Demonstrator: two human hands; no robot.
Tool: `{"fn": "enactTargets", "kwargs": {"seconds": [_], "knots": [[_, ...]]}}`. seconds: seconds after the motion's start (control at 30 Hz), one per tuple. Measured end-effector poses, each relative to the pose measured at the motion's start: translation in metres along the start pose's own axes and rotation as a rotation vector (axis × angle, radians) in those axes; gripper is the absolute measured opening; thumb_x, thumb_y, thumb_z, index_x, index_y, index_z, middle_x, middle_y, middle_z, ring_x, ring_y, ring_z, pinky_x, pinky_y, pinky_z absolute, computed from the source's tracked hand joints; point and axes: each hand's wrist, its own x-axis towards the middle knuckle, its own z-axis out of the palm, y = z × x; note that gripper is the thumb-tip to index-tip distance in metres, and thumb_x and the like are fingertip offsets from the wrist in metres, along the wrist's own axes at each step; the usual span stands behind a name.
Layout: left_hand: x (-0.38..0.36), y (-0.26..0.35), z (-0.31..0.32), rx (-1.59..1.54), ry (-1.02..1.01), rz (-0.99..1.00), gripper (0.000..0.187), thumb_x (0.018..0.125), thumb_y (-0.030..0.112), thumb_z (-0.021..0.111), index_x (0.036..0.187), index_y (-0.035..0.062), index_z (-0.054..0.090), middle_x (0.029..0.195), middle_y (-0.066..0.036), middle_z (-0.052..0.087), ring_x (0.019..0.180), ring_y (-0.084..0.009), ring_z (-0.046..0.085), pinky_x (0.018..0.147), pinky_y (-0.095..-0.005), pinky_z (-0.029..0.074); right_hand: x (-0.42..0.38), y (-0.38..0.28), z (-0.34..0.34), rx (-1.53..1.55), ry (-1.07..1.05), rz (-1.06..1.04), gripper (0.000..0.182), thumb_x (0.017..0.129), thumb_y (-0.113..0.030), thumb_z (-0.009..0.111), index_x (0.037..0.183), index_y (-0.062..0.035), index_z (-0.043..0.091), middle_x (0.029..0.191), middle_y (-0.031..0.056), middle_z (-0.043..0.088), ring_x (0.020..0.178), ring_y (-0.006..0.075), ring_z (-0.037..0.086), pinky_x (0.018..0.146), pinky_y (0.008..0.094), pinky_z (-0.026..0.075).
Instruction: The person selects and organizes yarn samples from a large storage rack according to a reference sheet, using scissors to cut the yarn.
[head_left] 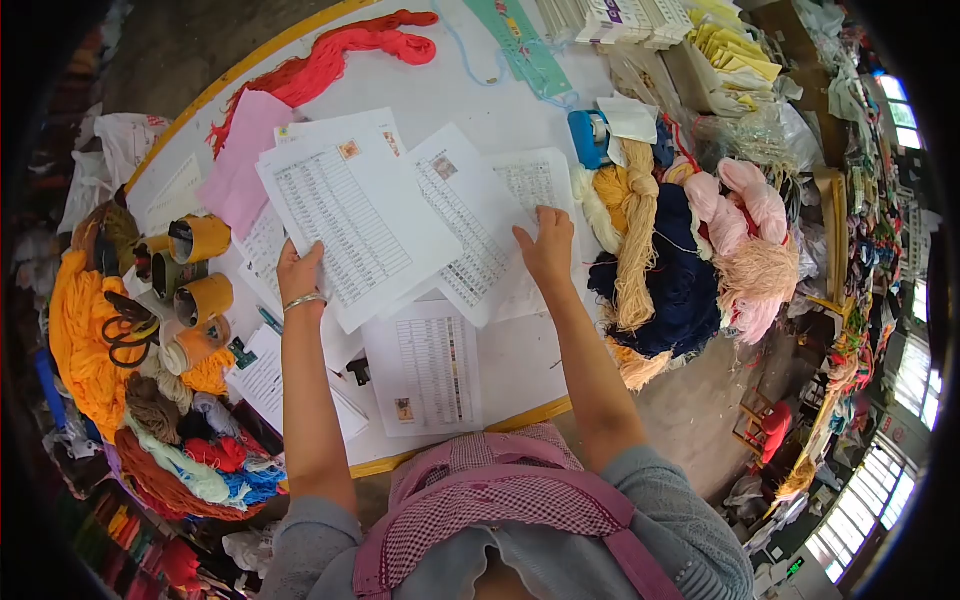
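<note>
The white worktop (520,375), edged in yellow, is spread across the middle. On its right, dark blue yarn (685,270) is heaped, with pale pink yarn (728,215) beside it; at the left, orange yarn (85,345) is piled. Red yarn (365,48) is laid out towards the far left edge. In the middle, printed sheets are overlapped: the left sheet (360,210) covers part of the middle sheet (465,205), and the near sheet (425,365) is set close to the near edge. By the left hand's grip (300,272) the left sheet is grasped at its left edge. The right hand (548,245) is rested at the middle sheet's right edge; whether its grip is closed on paper cannot be told. Black-handled scissors (128,328) are seen at the left.
</note>
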Motion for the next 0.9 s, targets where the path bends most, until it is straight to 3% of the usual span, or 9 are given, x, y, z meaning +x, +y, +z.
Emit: {"fn": "enactTargets", "kwargs": {"seconds": [0.1,0.23,0.33,0.43,0.5,0.6,0.73,0.8,0.9], "knots": [[0.008,-0.006,-0.008,-0.034,0.017,-0.053,0.033,0.083,-0.005,0.056,0.116,0.0004,0.055,0.110,-0.009,0.063,0.095,-0.0180,0.060,0.085,-0.0288,0.046,0.011,-0.017,-0.009,-0.156,-0.245,0.190,0.038,0.070,-0.014,0.075,0.099,-0.0026,0.053,0.105,0.0159,0.052,0.102,0.0379,0.046,0.084,0.0481,0.040],[0.010,-0.005,-0.033,-0.070,0.044,-0.129,0.033,0.084,-0.003,0.057,0.116,0.0011,0.055,0.112,-0.008,0.062,0.098,-0.0178,0.059,0.087,-0.0296,0.045,0.008,-0.004,0.004,-0.239,-0.189,0.031,0.034,0.068,-0.014,0.075,0.092,-0.0036,0.053,0.096,0.0128,0.056,0.096,0.0357,0.052,0.078,0.0456,0.042],[0.016,-0.008,-0.056,-0.073,0.028,-0.155,0.033,0.084,-0.001,0.059,0.116,0.0019,0.055,0.113,-0.007,0.061,0.101,-0.0178,0.057,0.089,-0.0301,0.044,0.012,0.001,-0.001,-0.078,-0.236,0.044,0.031,0.070,-0.014,0.074,0.089,-0.0002,0.054,0.087,0.0141,0.061,0.086,0.0361,0.057,0.073,0.0415,0.045],[0.012,-0.011,-0.069,-0.080,0.033,-0.176,0.033,0.084,0.000,0.060,0.116,0.0021,0.055,0.114,-0.006,0.061,0.103,-0.0181,0.056,0.090,-0.0302,0.043,0.004,0.008,-0.014,0.115,-0.234,0.156,0.027,0.073,-0.012,0.071,0.090,0.0030,0.056,0.080,0.0132,0.063,0.073,0.0282,0.061,0.066,0.0343,0.046],[0.008,-0.011,-0.074,-0.069,0.054,-0.157,0.033,0.084,0.000,0.060,0.116,0.0021,0.055,0.114,-0.006,0.061,0.103,-0.0179,0.056,0.090,-0.0299,0.043,0.001,0.020,-0.016,0.396,-0.361,0.350,0.024,0.078,-0.009,0.067,0.095,0.0043,0.058,0.080,0.0082,0.064,0.069,0.0155,0.058,0.064,0.0267,0.045],[0.002,-0.010,-0.090,-0.073,0.023,-0.086,0.033,0.084,0.001,0.061,0.116,0.0019,0.055,0.114,-0.006,0.061,0.102,-0.0172,0.056,0.091,-0.0300,0.042,-0.007,0.031,-0.022,0.618,-0.332,0.456,0.022,0.080,-0.006,0.066,0.099,0.0043,0.059,0.078,0.0014,0.062,0.068,0.0056,0.052,0.061,0.0208,0.042],[-0.015,0.012,-0.114,-0.101,-0.015,0.047,0.029,0.086,0.003,0.060,0.114,0.0001,0.054,0.113,-0.010,0.061,0.100,-0.0185,0.058,0.087,-0.0296,0.046,-0.012,0.032,-0.032,0.608,-0.343,0.511,0.018,0.082,-0.005,0.064,0.097,0.0040,0.060,0.079,-0.0018,0.062,0.068,0.0038,0.052,0.061,0.0186,0.041],[-0.021,0.024,-0.125,-0.155,0.084,0.007,0.027,0.086,0.002,0.059,0.113,0.0002,0.054,0.113,-0.010,0.061,0.099,-0.0191,0.059,0.086,-0.0304,0.047,-0.013,0.023,-0.033,0.693,-0.322,0.561,0.017,0.083,-0.005,0.064,0.097,0.0027,0.062,0.079,-0.0022,0.062,0.068,0.0029,0.052,0.060,0.0178,0.040],[-0.031,0.027,-0.121,-0.150,-0.006,0.026,0.029,0.086,0.001,0.059,0.115,0.0012,0.054,0.113,-0.009,0.061,0.099,-0.0190,0.059,0.087,-0.0308,0.048,-0.013,0.017,-0.020,0.755,-0.332,0.526,0.017,0.084,-0.007,0.064,0.099,0.0014,0.061,0.082,-0.0013,0.062,0.068,0.0027,0.052,0.060,0.0169,0.040]]}}
